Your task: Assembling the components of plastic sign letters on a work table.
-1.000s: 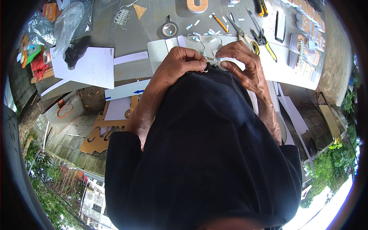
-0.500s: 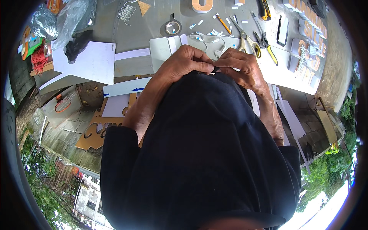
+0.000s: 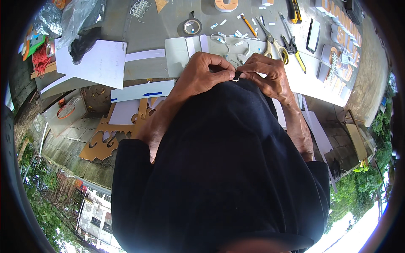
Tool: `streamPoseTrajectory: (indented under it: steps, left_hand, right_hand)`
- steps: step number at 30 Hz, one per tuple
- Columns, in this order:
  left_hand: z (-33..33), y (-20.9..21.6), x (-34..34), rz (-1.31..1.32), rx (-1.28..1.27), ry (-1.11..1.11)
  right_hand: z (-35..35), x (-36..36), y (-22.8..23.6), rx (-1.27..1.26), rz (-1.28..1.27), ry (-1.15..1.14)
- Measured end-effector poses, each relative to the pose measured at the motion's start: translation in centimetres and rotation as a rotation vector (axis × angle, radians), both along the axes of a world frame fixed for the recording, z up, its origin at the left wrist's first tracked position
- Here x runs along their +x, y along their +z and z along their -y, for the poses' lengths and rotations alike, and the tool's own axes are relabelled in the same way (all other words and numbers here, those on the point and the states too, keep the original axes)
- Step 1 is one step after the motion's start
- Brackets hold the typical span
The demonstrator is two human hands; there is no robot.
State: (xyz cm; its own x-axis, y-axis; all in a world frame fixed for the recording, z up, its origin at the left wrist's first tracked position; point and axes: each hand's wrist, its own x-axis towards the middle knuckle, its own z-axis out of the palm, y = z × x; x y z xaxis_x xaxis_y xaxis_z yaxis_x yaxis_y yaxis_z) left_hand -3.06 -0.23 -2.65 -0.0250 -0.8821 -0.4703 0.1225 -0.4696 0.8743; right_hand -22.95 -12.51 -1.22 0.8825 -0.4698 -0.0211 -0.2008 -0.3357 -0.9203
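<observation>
Two bare hands are working close together at the front of a black cloth shirt (image 3: 219,139): L hand (image 3: 214,75) & R hand (image 3: 262,76), fingertips meeting. Thumb & index of each are pinching one tiny dark-and-white piece (image 3: 237,76), which is sitting btwn them just above the shirt's upper edge. Fingers are hiding most of it, so can't tell its long axis; its pale bit is facing the wearer. Just beyond, one thin pale wire w/ small white modules (image 3: 221,40) is looping over the table, its two visible lengths curving twd the hands; can't tell if it's joined to the piece.

On the grey flat table (image 3: 147,33), counts: 1 pr metal scissors w/ pale-yellow & black handles (image 3: 270,40), blades pointing away from the wearer; 1 pr yellow-and-black-handled pliers (image 3: 290,45), lying R of them; 1 orange pencil (image 3: 249,25); 1 grey tape roll (image 3: 186,28); 1 yellow-and-black box cutter (image 3: 296,14); 1 black-framed flat rectangle (image 3: 312,36). Several small white-and-blue scraps (image 3: 238,33) are lying nr the pencil, too bunched to count.
</observation>
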Motion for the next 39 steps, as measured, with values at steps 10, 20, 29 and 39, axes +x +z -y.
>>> streamPoseTrajectory:
  steps: [10,20,29,39]
  left_hand:
    - [-0.4,0.5,-1.3,0.498,-0.417,0.108]
    - [-0.2,0.8,-1.3,0.259,-0.217,0.065]
    - [-0.1,0.1,-0.5,-0.032,0.01,0.09]
    - [0.3,0.1,0.1,-0.237,0.092,0.113]
  right_hand:
    - [-1.6,0.2,0.3,0.603,-0.275,-0.311]
    - [-2.2,-0.2,1.3,0.652,-0.286,-0.37]
    - [-3.9,-0.1,2.0,0.101,-0.229,-0.349]
    - [-3.3,0.0,0.9,-0.361,0.045,-0.169]
